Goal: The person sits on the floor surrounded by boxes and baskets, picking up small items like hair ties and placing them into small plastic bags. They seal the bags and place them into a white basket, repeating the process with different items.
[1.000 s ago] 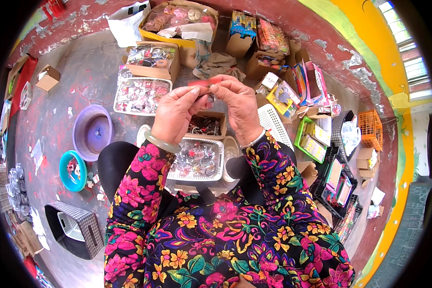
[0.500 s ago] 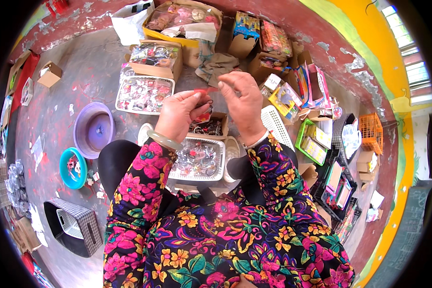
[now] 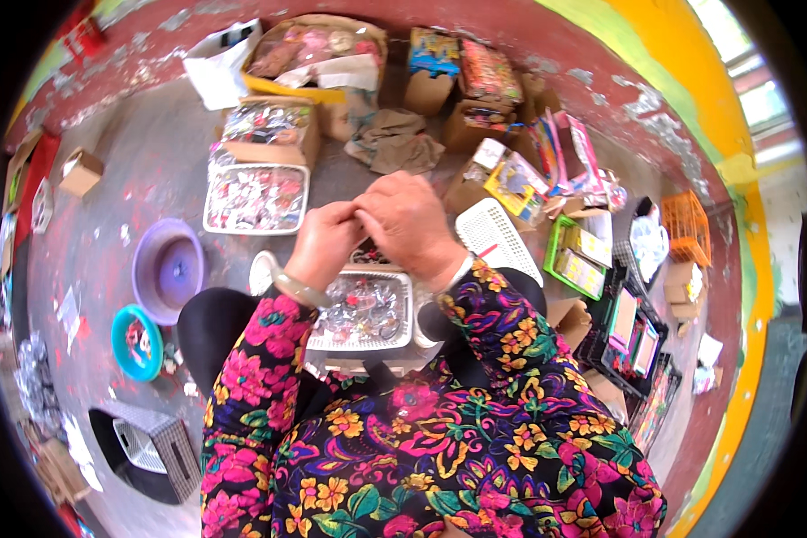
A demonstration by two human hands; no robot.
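My left hand (image 3: 321, 244), with a pale bangle at its wrist, is closed in a pinch in front of me. Against its fingertips presses my right hand (image 3: 407, 226), its fingers bent and closed too. Whatever lies between them is hidden by the fingers. Below the hands stands a white plastic basket (image 3: 407, 334) full of small items in clear wrapping. Partly covered by my hands, an open cardboard box (image 3: 368, 254) of dark small items sits just beyond it. To the right, a thin red piece (image 3: 488, 251) shows against a tilted white perforated basket (image 3: 502, 231).
Another white basket (image 3: 208, 208) of wrapped items stands ahead left, before a packed carton (image 3: 309, 134). Purple (image 3: 140, 269) and teal (image 3: 117, 345) basins are at left. At right stand a green basket (image 3: 558, 242), black crates (image 3: 604, 323) and an orange crate (image 3: 689, 229).
My hands have come together; the right one has moved left and down, its fingers closing. The red bit between the fingers is out of sight, and a red piece now shows by the tilted basket.
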